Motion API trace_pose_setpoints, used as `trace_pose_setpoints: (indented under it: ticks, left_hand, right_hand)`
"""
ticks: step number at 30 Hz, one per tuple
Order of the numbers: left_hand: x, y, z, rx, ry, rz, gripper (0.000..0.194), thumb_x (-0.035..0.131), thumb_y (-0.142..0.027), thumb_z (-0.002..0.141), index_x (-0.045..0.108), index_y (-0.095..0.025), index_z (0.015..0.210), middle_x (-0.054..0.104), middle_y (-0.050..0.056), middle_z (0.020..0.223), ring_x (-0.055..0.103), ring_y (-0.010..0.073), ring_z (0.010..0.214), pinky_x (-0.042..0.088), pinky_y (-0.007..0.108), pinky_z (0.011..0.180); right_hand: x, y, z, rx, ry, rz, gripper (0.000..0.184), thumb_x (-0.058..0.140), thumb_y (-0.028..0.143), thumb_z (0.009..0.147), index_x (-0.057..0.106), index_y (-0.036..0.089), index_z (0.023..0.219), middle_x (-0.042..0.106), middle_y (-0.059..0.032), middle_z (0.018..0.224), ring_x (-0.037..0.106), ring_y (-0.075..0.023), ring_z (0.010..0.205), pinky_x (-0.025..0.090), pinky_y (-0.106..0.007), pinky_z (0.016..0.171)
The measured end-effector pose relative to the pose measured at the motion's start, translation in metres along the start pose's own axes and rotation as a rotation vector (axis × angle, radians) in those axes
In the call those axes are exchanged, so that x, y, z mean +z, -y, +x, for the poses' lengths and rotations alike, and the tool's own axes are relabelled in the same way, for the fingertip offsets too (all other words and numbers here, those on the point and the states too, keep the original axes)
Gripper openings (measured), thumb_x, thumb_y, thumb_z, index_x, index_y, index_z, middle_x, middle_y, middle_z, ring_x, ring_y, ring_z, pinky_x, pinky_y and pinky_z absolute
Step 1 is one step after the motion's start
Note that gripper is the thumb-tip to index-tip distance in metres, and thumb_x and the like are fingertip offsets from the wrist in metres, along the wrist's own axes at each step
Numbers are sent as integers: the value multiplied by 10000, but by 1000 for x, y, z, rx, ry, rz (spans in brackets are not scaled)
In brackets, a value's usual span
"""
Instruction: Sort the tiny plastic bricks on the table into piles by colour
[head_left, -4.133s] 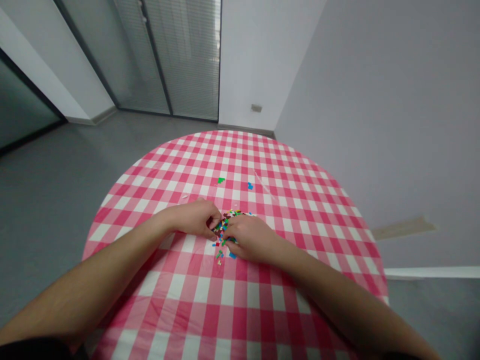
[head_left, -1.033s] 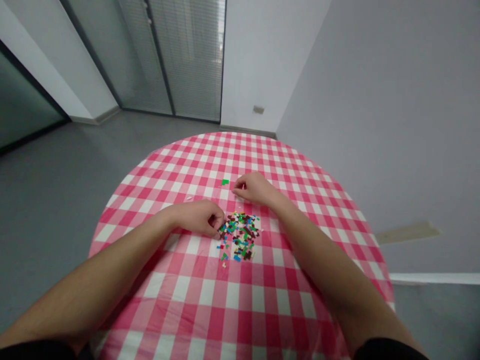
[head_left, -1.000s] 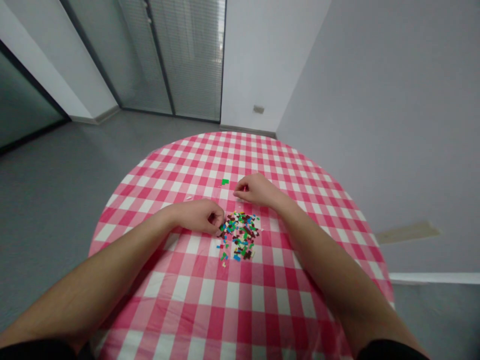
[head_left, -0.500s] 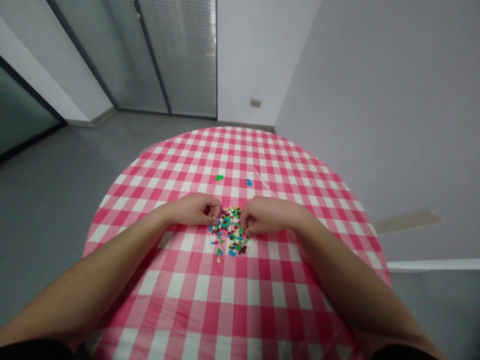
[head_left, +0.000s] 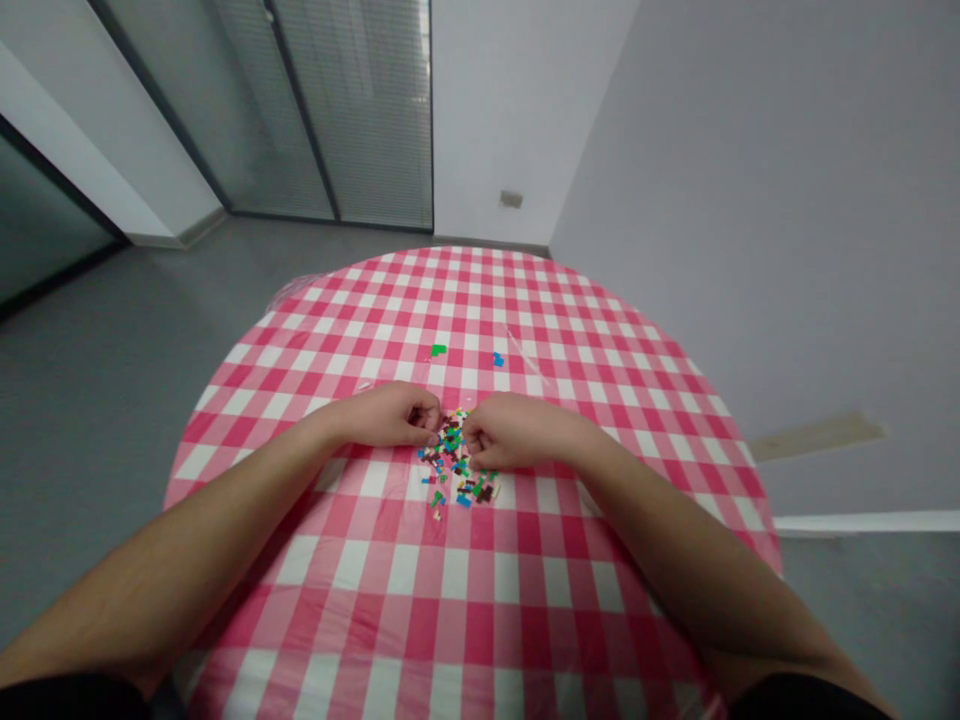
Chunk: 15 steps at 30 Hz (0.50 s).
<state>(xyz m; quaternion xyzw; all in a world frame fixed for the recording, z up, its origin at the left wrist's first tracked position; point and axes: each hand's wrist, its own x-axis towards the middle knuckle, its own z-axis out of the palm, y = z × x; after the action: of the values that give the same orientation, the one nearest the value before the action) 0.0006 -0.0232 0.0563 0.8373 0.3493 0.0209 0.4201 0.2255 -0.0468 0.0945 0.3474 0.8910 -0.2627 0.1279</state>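
Observation:
A loose pile of small building bricks point(head_left: 451, 455) in green, blue, brown, white and yellow lies mid-table. My left hand point(head_left: 397, 414) rests at the pile's left edge, fingers curled inward; whether a brick is between them I cannot make out. From the right, my right hand point(head_left: 504, 430) reaches over the pile with bent fingers, hiding part of it. What its fingertips hold, if anything, is hidden. Beyond the hands lie a green piece point(head_left: 439, 350) and, to its right, a blue piece point(head_left: 498, 359), apart from each other.
The round table wears a red-and-white checked cloth point(head_left: 480, 620) with a clear film over it. Behind stand a glass partition point(head_left: 360, 120) and a pale wall with a socket plate point(head_left: 511, 199). A wall point(head_left: 750, 250) runs close along the right side.
My right hand has come back from beside the blue piece, which it was covering, to the pile and moved slightly left over it. My left hand has stayed at the pile's edge.

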Motion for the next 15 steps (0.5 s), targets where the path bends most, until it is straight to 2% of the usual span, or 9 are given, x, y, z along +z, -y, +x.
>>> trace_pose_setpoints:
  ticks: [3,7,15]
  left_hand:
    - [0,0,0,-2,-7,9,171,610,-331,796,579,-175,734,544,-31,645,458,113,594,316,239,565]
    - [-1,0,-1,1,-16,22,177,600,-319,785,532,-181,696,555,-30,649,460,115,603,316,242,571]
    - [0,-3,0,-6,-17,30,182,595,-315,783,520,-183,681,537,-37,628,446,110,590,301,244,567]
  right_hand:
    - [-1,1,-2,-28,5,15,89,636,137,775,711,182,790,679,-4,694,482,-111,564,271,-274,553]
    - [-1,15,-5,-76,121,-28,116,657,119,781,744,194,793,711,-9,746,498,-114,593,283,-271,559]
    - [-5,33,-10,18,196,-210,149,687,140,788,794,197,873,746,-59,817,538,-148,623,291,-283,546]
